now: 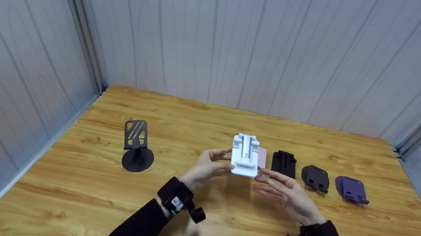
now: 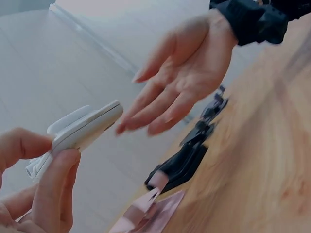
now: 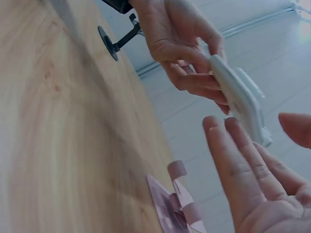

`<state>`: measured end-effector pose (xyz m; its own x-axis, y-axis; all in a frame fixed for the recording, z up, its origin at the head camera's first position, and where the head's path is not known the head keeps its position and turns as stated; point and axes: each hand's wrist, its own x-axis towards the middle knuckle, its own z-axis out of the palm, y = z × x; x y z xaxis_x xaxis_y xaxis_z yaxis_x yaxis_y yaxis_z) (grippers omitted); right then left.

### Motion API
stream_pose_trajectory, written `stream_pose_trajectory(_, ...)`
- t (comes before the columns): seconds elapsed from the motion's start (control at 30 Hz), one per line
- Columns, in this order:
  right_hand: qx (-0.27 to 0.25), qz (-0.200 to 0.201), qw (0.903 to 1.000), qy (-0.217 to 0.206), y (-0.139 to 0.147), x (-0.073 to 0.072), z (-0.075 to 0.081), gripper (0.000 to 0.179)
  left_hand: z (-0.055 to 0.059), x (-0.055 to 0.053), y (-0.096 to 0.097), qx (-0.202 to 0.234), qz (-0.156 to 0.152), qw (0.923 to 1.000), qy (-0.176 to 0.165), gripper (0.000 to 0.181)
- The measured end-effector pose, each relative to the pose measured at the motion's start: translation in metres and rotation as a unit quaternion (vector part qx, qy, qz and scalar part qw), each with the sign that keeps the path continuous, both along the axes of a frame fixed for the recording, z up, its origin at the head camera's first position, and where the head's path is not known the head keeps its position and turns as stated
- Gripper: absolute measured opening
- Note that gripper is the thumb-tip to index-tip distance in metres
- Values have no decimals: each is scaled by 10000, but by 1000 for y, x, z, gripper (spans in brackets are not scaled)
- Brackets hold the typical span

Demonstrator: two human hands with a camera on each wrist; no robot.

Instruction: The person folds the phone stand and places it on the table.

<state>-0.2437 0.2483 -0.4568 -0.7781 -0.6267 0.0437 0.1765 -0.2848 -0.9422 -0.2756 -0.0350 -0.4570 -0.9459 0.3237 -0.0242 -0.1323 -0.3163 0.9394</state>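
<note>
A white folding phone stand (image 1: 245, 160), folded flat, is held up above the table. My left hand (image 1: 207, 168) pinches its left edge between thumb and fingers, as the left wrist view shows with the stand (image 2: 87, 124) side-on. Close to the stand's right edge is my right hand (image 1: 292, 198), its fingers extended and spread. In the right wrist view, the fingertips of that hand (image 3: 257, 179) come right up beside the white stand (image 3: 240, 97). Behind the held stand, partly hidden by it, a pink phone stand (image 1: 262, 157) lies on the table.
To the right, a black stand (image 1: 281, 162), a dark grey one (image 1: 316, 178) and a purple one (image 1: 353, 189) lie folded in a row. A dark stand (image 1: 137, 159) with a round base stands unfolded at the left. Panelled walls (image 1: 232, 40) enclose the wooden table (image 1: 67, 179).
</note>
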Motion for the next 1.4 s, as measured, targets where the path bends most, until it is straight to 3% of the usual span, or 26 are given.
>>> stream_pose_trajectory(0.23,-7,57,9999,133,8,-2,3,41,-5,-15,-18,-402,475,9981,-11,53)
stream_pose_trajectory(0.47,-96,188,9996,184,10,0,2,40,-18,-28,-29,-1115,897,9897,51,49)
stream_pose_trajectory(0.7,29,148,9994,308,10,1,3,42,-19,-34,-28,-1472,933,9846,-136,48)
stream_pose_trajectory(0.93,264,-44,9993,246,9,3,4,42,-24,-40,-27,-1573,1043,9820,-42,47)
stream_pose_trajectory(1.4,347,-250,9986,306,6,0,5,39,-27,-43,-25,-2153,1019,9710,-197,50)
